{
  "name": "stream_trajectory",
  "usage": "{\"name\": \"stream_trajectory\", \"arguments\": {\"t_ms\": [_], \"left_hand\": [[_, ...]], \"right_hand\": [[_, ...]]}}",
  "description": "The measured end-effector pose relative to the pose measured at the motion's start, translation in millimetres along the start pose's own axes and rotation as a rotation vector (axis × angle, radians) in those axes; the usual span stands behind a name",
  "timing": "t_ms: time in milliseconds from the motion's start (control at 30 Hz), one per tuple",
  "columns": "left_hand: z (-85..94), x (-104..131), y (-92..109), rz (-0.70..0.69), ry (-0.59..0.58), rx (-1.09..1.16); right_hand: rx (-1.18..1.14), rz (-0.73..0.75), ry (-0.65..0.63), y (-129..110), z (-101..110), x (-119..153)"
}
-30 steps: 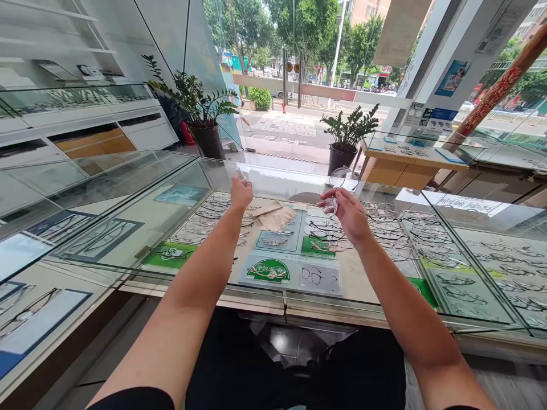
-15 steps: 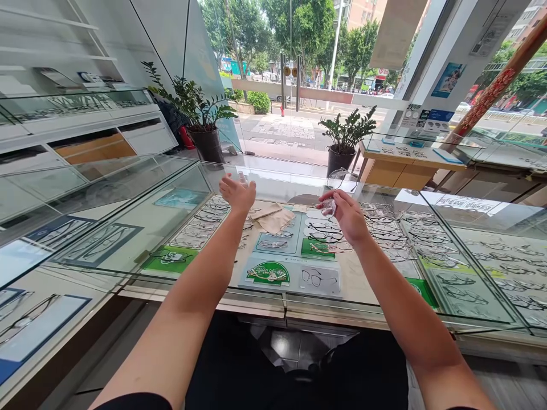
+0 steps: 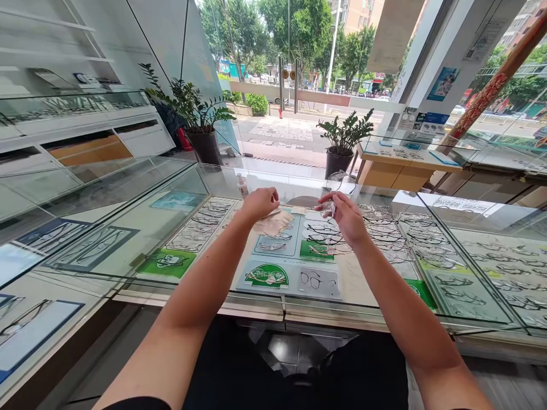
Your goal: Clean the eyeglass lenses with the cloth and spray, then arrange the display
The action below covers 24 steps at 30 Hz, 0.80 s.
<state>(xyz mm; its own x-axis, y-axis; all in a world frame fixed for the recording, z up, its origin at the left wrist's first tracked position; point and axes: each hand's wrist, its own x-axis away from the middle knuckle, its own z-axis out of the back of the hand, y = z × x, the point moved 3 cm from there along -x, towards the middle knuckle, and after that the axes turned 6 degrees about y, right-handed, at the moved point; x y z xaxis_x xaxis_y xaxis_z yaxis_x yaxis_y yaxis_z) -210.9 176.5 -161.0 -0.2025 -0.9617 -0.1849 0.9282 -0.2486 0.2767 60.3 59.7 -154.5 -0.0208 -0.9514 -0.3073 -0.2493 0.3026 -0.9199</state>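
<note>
My right hand [image 3: 347, 216] is raised over the glass counter, its thumb and fingers pinched on a pair of clear glasses [image 3: 331, 208]. To its left, my left hand [image 3: 264, 203] hovers at a beige cloth [image 3: 276, 223] on the counter; its fingers are curled together and what they hold, if anything, is hidden. A small spray bottle [image 3: 242, 185] stands just behind my left hand. Under the glass, rows of eyeglasses [image 3: 325, 230] lie on a display board.
Glass showcase [image 3: 205, 181] with more frames spreads to both sides. Beyond it stand a potted plant [image 3: 205, 145] at the left and another potted plant [image 3: 339, 156] near the glass door. A round mirror-like item [image 3: 342, 181] shows past my right hand.
My left hand has moved right and slightly down, away from the spray bottle to the cloth, and its fingers have closed. My right hand has turned the glasses a little.
</note>
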Motion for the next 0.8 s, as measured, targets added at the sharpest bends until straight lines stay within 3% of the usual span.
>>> {"name": "stream_trajectory", "arguments": {"t_ms": [167,300,500,800], "left_hand": [[-12.0,-7.0,-14.0,0.057,-0.155,-0.039],[-17.2,-11.4,-22.0,0.071,-0.149,-0.032],[-25.1,-17.9,-32.7,0.099,-0.052,0.072],[-27.7,-29.6,-54.0,0.225,0.242,0.465]], "right_hand": [[0.019,-0.004,0.006,-0.5,-1.5,0.9],[0.021,-0.001,-0.004,0.0,-2.0,1.5],[0.045,0.011,-0.009,1.2,-1.0,1.6],[0.03,0.0,-0.007,-4.0,-2.8,2.8]]}}
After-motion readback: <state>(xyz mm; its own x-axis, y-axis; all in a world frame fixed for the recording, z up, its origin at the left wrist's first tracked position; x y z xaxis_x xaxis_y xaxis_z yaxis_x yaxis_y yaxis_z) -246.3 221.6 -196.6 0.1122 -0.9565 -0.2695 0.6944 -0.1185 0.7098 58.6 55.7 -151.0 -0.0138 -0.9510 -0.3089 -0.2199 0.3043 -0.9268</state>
